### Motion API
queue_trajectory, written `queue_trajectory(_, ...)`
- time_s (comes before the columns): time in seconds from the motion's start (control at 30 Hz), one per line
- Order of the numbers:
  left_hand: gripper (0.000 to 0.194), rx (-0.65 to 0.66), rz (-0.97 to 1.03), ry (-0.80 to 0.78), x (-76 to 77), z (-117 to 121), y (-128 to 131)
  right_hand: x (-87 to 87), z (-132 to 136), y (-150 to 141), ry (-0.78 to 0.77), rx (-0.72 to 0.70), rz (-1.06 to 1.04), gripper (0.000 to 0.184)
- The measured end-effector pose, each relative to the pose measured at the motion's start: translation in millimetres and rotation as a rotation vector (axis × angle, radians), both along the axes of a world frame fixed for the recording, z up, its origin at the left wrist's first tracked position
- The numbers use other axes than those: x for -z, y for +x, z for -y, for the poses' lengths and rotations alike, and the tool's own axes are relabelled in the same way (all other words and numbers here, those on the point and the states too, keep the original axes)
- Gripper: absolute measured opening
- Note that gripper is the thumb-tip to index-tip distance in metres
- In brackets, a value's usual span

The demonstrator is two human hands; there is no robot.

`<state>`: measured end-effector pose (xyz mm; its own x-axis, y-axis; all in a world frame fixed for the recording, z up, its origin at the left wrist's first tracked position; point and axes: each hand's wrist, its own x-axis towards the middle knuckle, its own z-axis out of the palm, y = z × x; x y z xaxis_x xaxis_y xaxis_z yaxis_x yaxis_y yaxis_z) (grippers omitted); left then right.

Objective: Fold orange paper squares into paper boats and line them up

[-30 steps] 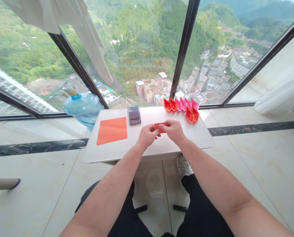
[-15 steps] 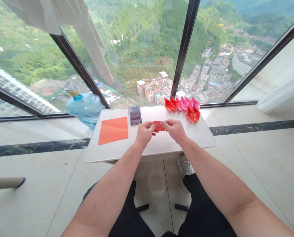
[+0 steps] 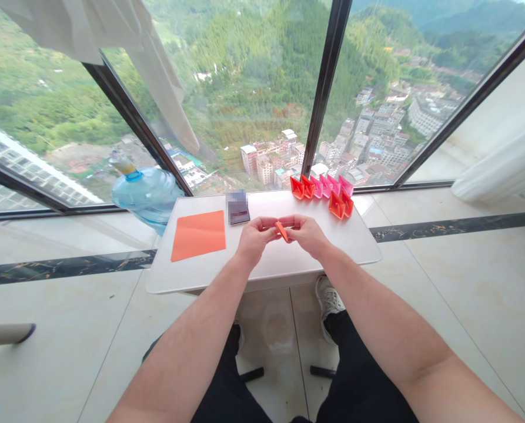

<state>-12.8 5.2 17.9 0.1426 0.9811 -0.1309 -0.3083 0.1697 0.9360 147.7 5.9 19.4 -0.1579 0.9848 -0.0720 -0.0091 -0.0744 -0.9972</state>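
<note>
Between my two hands, above the middle of the white table [image 3: 271, 264], is a small folded piece of orange paper [image 3: 281, 231], seen nearly edge-on and tilted. My left hand [image 3: 257, 236] pinches it from the left side. From the right, the fingers of my right hand [image 3: 305, 232] close on its other side. The fingertips hide part of the folds. On the table to the left lies a flat orange paper sheet [image 3: 199, 235]. Several folded paper boats, red-orange [image 3: 340, 204] and pink [image 3: 327, 187], stand in a cluster at the back right.
A phone [image 3: 238, 212] rests near the table's back edge, behind my left hand. Beyond the table's back left corner lies a large blue water jug [image 3: 150, 194]. Tall windows [image 3: 244, 88] rise behind the table. My shoe [image 3: 330, 296] is below its front edge.
The folded orange paper has turned from showing its broad face to nearly edge-on. My hands have come closer together around it. The whole view has shifted slightly.
</note>
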Motion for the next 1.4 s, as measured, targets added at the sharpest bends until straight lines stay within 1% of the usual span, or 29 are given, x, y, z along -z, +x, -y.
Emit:
queue_trajectory(0.13,0.038,0.02,-0.002,-0.005,-2.9,1,0,-2.2,0,1,-0.002,-0.023,-0.006,0.043)
queue_trajectory(0.27,0.036,0.075,0.049,0.006,-6.1,3,0,-2.2,0,2,0.006,-0.032,-0.026,0.038)
queue_trajectory(0.37,0.037,0.091,0.075,0.001,-6.8,3,-1,-1.6,0,2,0.002,-0.05,-0.076,0.037)
queue_trajectory(0.5,0.037,0.122,0.085,-0.012,-7.8,2,-3,-0.7,-1,3,-0.018,-0.107,-0.155,0.042)
queue_trajectory(0.63,0.031,0.151,0.101,-0.021,-12.0,4,-3,-0.3,0,2,-0.024,-0.106,-0.171,0.038)
queue_trajectory(0.8,0.026,0.117,0.11,-0.035,-15.8,6,-1,-2.2,1,0,0.0,-0.108,-0.132,0.034)
queue_trajectory(0.93,0.027,0.086,0.072,-0.052,-14.7,7,1,-1.1,3,-4,0.072,-0.083,-0.056,0.034)
queue_trajectory(1.1,0.031,-0.065,0.045,-0.073,-14.5,7,3,5.1,2,-9,0.238,0.021,0.104,0.027)
queue_trajectory(1.17,0.03,-0.1,0.039,-0.063,-14.9,8,4,5.8,3,-11,0.287,0.07,0.153,0.025)
queue_trajectory(1.23,0.028,-0.114,0.033,-0.049,-14.9,7,6,5.6,4,-13,0.309,0.101,0.173,0.024)
queue_trajectory(1.4,0.027,-0.171,0.043,-0.037,-12.3,7,9,8.3,5,-17,0.313,0.121,0.149,0.022)
